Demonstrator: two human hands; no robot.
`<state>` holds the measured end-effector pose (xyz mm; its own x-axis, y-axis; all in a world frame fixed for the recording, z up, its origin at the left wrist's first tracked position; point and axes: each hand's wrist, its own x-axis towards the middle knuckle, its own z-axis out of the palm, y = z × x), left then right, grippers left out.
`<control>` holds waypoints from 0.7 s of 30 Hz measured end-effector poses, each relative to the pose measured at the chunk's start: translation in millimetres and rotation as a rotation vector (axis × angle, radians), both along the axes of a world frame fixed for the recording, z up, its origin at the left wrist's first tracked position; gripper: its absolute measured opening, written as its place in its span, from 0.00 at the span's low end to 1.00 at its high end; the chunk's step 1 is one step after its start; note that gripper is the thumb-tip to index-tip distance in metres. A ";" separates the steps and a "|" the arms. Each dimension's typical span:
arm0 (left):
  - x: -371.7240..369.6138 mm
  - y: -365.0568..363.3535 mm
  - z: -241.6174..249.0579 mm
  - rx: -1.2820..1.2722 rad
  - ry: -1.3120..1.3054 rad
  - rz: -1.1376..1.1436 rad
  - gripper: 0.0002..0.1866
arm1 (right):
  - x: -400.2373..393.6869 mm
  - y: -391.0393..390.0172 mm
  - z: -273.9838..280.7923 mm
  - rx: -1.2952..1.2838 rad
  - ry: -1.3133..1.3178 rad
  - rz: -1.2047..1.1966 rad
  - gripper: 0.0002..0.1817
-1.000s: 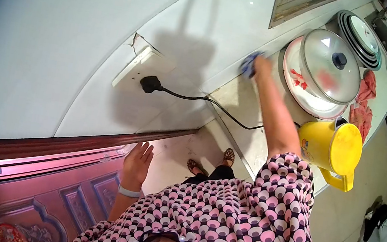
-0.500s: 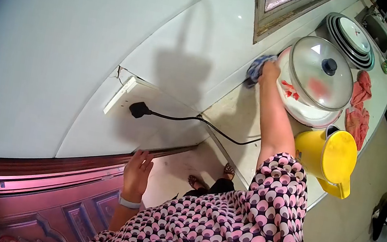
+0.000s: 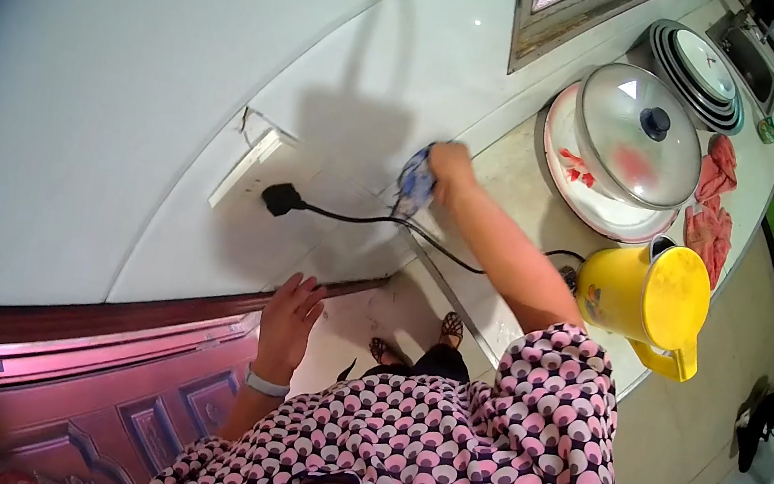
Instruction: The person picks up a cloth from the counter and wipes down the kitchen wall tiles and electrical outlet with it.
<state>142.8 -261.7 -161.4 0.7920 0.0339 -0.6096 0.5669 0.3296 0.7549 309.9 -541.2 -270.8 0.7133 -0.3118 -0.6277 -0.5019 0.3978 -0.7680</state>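
Observation:
My right hand [image 3: 451, 169] is closed on a blue and white cloth [image 3: 415, 184] at the corner where the counter [image 3: 502, 184] meets the tiled wall. Just below the cloth runs a black cord [image 3: 350, 218], plugged into a white wall socket [image 3: 252, 165]. My left hand [image 3: 288, 318] hangs in the air near the pink door, fingers apart and holding nothing. To the right of my right forearm stands a yellow kettle [image 3: 667, 297]. Behind it a glass lid [image 3: 636, 140] lies over a white basin with red flowers [image 3: 605, 208].
Stacked bowls [image 3: 708, 70] stand near the sink [image 3: 750, 61] at the upper right. Red cloths [image 3: 710, 227] lie along the counter's outer edge. A window frame [image 3: 541, 38] is above the counter, and a pink door [image 3: 107, 411] is at the lower left.
My right hand has moved left with the cloth, from beside the basin to the counter's wall corner. My left hand has shifted slightly up and right. The view has shifted a little.

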 end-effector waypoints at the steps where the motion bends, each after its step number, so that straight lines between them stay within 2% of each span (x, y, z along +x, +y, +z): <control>1: -0.4 -4.9 4.2 0.014 -0.043 -0.050 0.22 | 2.3 -18.3 12.6 -0.127 0.060 0.089 0.16; 2: -2.5 -5.6 6.7 0.031 -0.088 -0.101 0.22 | 2.4 -37.5 21.2 -0.339 0.032 0.019 0.16; 3: -4.4 -1.4 4.7 0.040 -0.110 -0.112 0.22 | 29.6 -64.9 -15.2 -0.688 0.056 0.010 0.14; 4: -6.2 0.9 3.9 0.044 -0.107 -0.102 0.22 | 45.6 -98.9 -44.3 -1.108 -0.002 0.219 0.15; 5: -9.8 4.2 4.2 0.084 -0.097 -0.081 0.22 | 29.2 -97.3 19.6 -0.611 -0.010 -0.270 0.18; 6: -16.3 9.7 5.3 0.124 -0.083 -0.059 0.22 | 26.8 -107.2 35.6 -0.681 0.003 -0.236 0.21; 8: -26.6 25.4 -1.1 0.136 -0.080 -0.045 0.22 | 23.7 -106.2 44.7 -0.716 -0.095 -0.267 0.21; 10: -31.7 35.6 -8.2 0.129 -0.086 -0.039 0.22 | 9.8 -85.8 44.5 -0.811 -0.069 -0.178 0.20; 12: -37.4 43.6 -11.8 0.163 -0.045 0.015 0.21 | 11.3 -57.8 9.4 -0.811 -0.057 -0.116 0.20; 14: -38.3 49.9 -19.1 0.098 -0.078 -0.013 0.21 | 6.8 -20.4 -7.3 -0.366 -0.003 -0.055 0.17; 15: -35.6 48.7 -19.2 0.103 -0.063 -0.019 0.20 | 24.3 -9.8 -58.8 -0.309 -0.008 0.244 0.11; 16: -31.8 46.4 -18.4 0.108 -0.049 -0.027 0.20 | 10.5 12.2 -36.7 0.361 -0.019 -0.079 0.07; 17: -26.9 36.7 -12.9 0.153 -0.023 -0.013 0.20 | -11.2 24.9 8.4 0.656 -0.067 -0.075 0.09; 19: -21.8 27.0 -10.1 0.117 -0.041 -0.034 0.20 | -19.8 44.9 18.3 0.888 -0.130 -0.059 0.11; 21: -17.3 16.9 -8.2 0.081 -0.057 -0.051 0.21 | -19.3 46.6 20.1 0.927 -0.057 -0.017 0.13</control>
<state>125.6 -244.8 -169.5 0.8270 0.0402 -0.5608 0.5371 0.2383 0.8092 290.7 -494.6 -250.8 0.7509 0.2862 -0.5952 -0.4614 0.8721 -0.1628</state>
